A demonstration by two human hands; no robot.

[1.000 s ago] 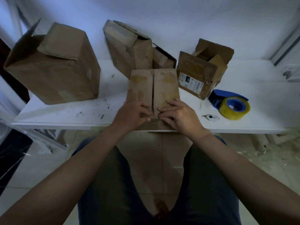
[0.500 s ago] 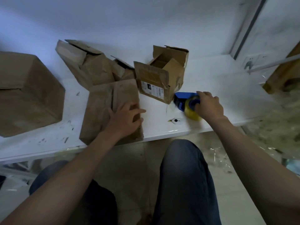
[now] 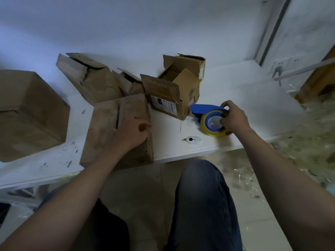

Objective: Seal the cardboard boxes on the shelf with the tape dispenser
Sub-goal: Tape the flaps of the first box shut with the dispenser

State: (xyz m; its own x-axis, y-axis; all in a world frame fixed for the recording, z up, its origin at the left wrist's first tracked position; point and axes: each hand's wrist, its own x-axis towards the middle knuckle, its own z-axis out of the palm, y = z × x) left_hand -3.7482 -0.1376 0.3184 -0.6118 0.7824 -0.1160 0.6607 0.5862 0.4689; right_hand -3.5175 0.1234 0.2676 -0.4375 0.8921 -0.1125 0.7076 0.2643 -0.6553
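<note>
A worn cardboard box (image 3: 108, 124) with its two top flaps folded down lies at the front edge of the white shelf (image 3: 253, 109). My left hand (image 3: 131, 133) presses on its flaps, near the box's right side, fingers curled loosely. To the right, my right hand (image 3: 233, 117) grips the blue tape dispenser (image 3: 212, 118) with its yellow tape roll; the dispenser is tilted up on the shelf. An open box (image 3: 174, 91) with a printed label stands just behind the dispenser.
A large box (image 3: 29, 113) sits at the far left. Two crumpled boxes (image 3: 90, 78) lean against the back wall. A small white tag (image 3: 192, 139) lies near the shelf's front edge. A wall socket (image 3: 280, 67) is at the right. My knees are below the shelf.
My right hand left the box flaps, reached right and took hold of the tape dispenser, now tilting it up. My left hand stayed pressing the box. My view turned right.
</note>
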